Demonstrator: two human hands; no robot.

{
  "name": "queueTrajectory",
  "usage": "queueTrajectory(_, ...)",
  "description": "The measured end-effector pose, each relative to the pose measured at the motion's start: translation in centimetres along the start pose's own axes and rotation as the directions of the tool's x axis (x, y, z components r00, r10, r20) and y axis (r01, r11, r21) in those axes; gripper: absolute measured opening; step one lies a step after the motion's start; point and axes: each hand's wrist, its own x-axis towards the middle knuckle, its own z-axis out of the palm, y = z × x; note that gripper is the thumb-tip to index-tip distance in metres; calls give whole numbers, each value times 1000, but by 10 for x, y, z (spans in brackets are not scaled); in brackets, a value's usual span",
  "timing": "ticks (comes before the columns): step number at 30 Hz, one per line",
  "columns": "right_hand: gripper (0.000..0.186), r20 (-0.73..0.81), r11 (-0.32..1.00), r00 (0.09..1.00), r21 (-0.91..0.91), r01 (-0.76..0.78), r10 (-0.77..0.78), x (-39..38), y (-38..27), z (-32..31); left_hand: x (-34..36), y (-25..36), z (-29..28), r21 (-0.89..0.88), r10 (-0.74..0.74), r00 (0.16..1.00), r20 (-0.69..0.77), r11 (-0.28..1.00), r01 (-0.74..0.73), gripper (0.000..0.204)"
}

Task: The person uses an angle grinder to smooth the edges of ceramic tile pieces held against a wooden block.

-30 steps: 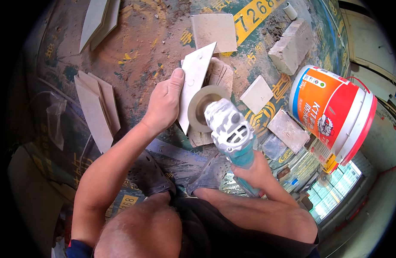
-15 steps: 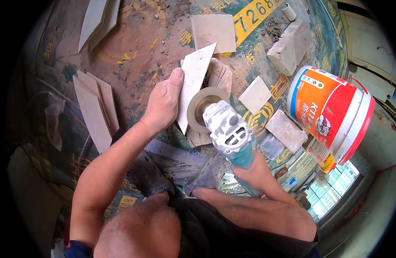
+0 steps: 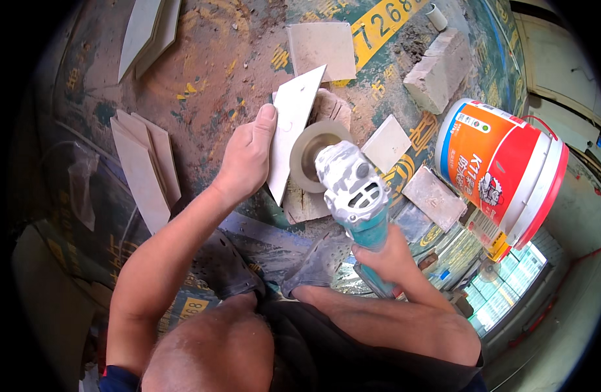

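Observation:
My left hand (image 3: 243, 160) grips a pale, slanted tile piece (image 3: 292, 117) by its left edge, with the thumb lying on the face. The fingers underneath are hidden. In my right hand (image 3: 386, 256) is an angle grinder (image 3: 354, 185) with a teal body and a white-smeared head. Its round disc (image 3: 300, 161) overlaps the tile's right edge in this view; whether they touch I cannot tell. Rough, dusty blocks (image 3: 307, 207) lie under the tile and disc. Beyond them a squarish tile (image 3: 323, 49) rests flat on the floor covering.
Stacked tile pieces stand at the left (image 3: 140, 166) and far left (image 3: 147, 32). To the right are a small tile (image 3: 387, 144), a dusty rectangular piece (image 3: 435, 198), a thick block (image 3: 437, 72) and an orange-red bucket (image 3: 493, 166) on its side. My shoes (image 3: 313, 261) are close below the grinder.
The grinder has shifted slightly right and away from me, so its disc covers less of the tile. My left hand and the tile have barely moved.

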Motion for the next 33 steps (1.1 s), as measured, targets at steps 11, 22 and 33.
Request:
queueTrajectory(11, 27, 19, 1000, 999, 14, 27, -27, -5, 0, 4, 0, 3, 0, 13, -28, 1000, 1, 1000, 28, 66)
queueTrajectory(22, 30, 13, 999, 999, 12, 40, -40, -1, 4, 4, -1, 9, 5, -71, -24, 1000, -14, 997, 23, 70)
queueTrajectory(33, 33, 7, 996, 996, -27, 84, -83, 4, 3, -1, 0, 11, 0, -84, -40, 998, 56, 995, 45, 66)
